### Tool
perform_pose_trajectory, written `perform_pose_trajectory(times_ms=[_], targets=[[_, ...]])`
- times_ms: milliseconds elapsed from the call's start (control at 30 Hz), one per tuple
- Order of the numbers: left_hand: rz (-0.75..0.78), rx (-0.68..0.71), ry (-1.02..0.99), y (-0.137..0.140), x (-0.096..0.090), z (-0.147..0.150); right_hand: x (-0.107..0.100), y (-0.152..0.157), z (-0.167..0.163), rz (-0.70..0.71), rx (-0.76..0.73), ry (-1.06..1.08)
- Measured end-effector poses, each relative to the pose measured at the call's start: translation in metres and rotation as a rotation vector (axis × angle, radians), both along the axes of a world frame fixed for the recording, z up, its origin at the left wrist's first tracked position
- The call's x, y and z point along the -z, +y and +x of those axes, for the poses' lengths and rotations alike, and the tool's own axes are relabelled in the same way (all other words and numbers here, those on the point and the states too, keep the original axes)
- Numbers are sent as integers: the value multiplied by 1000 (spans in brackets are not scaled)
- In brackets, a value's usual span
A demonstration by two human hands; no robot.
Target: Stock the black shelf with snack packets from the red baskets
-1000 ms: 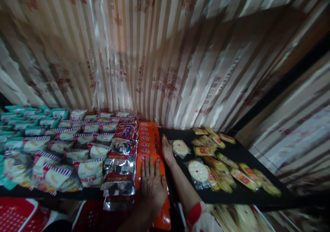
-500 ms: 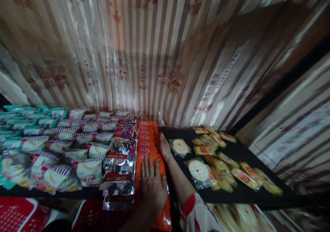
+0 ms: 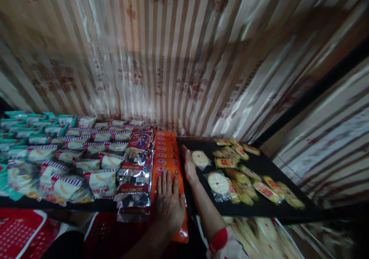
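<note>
Orange packets [image 3: 168, 151] lie under left fingers [image 3: 164, 182], seemingly just beside right fingers [image 3: 188, 160]

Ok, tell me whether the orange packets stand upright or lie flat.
They lie flat: the orange packets overlap in a row, printed faces up, with the left hand spread on top.

Dim light leaves a broad shadow across the striped backdrop [image 3: 170, 78], glare on silvery packets [image 3: 133, 200], blurred edges.

Single head-worn camera. Faces forward and down, across the black shelf [image 3: 266, 163] to the striped backdrop [image 3: 161, 59], which fills the upper half. Close range: left hand [image 3: 170, 205] and right hand [image 3: 189, 167] below centre; red basket [image 3: 17, 228] cropped at lower left.
</note>
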State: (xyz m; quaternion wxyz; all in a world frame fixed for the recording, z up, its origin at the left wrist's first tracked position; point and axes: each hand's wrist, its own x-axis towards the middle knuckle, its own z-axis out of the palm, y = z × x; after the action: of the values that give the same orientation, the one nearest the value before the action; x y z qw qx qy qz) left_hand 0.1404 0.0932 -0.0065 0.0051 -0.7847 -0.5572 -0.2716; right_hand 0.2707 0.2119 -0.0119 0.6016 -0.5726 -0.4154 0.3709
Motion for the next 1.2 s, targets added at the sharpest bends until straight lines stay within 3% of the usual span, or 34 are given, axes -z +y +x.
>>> perform_pose_trajectory(times_ms=[267,433,567,867,1000,1200], targets=[[67,102,64,-48,-4,-22,1,-76,-7,-46,25,44],[82,132,60,-69,-7,-28,0,-94,-15,-58,-9,77],[92,103,63,-74,-6,-32,-5,-78,-13,-58,-25,50],[176,87,76,-71,13,-39,-8,-12,-1,-192,-20,-176],[233,103,52,-68,17,-42,-12,-3,-4,-221,-54,-216],[161,114,46,-68,22,-38,-7,-1,-2,-183,-50,-214]])
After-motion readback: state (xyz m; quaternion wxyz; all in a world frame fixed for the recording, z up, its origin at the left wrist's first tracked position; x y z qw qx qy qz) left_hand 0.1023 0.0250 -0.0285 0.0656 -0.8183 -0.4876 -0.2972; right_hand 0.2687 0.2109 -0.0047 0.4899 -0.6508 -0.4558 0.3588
